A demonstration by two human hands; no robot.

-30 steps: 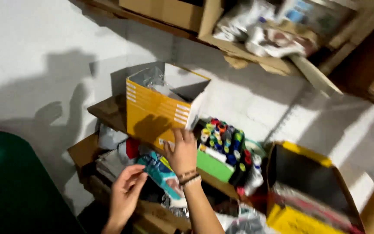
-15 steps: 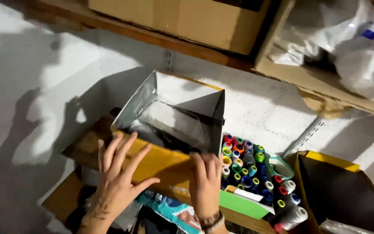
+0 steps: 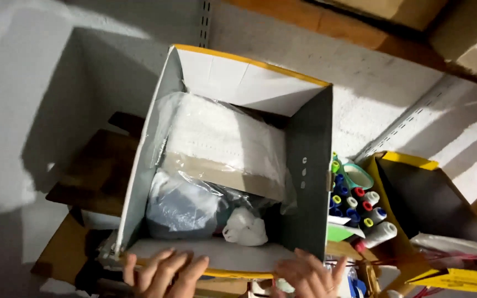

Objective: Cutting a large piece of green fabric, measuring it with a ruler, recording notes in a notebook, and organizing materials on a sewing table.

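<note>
1. At 6 o'clock, the left hand point(image 3: 164, 274) and the right hand point(image 3: 309, 277) both grip the near rim of the open yellow box point(image 3: 305, 165), fingers curled over the edge
2. Inside the box lie a white cloth roll point(image 3: 222, 140) and plastic bags point(image 3: 183, 204)
3. At 3 o'clock, just beside the box, stand thread spools point(image 3: 354, 207)

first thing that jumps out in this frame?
The open yellow-rimmed box fills the centre, with white lace in plastic and a knotted white bag inside. The left hand and right hand grip its near edge. Right of it, coloured thread spools stand packed together.
</note>
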